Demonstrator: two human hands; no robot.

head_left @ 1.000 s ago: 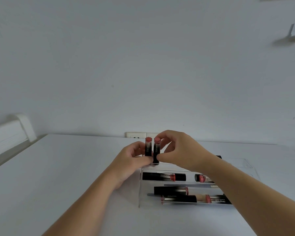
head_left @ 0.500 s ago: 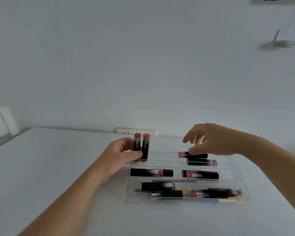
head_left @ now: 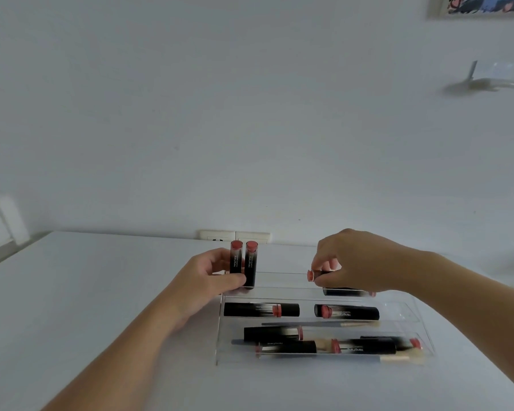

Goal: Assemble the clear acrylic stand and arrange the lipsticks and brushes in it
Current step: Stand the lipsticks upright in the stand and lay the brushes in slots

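We see the clear acrylic stand resting on the white counter, its stepped tiers running left to right. Our left hand grips 2 upright lipsticks side by side at the stand's back-left corner, thumb pressed across their black barrels, pink tops up; this hold matches the frame half a second ago. Our right hand has changed: half a second ago it hovered with fingers spread above the back tier, and now its fingertips pinch a lying lipstick at the back tier, the pink end pointing left. Whether that lipstick touches the tier or is raised, we cannot tell. Just below the right hand another lipstick lies flat. The middle tier holds 2 lipsticks lying end to end, apart. The front tiers hold several more lipsticks and the thin brushes, all lying flat. A wall socket sits behind the counter.
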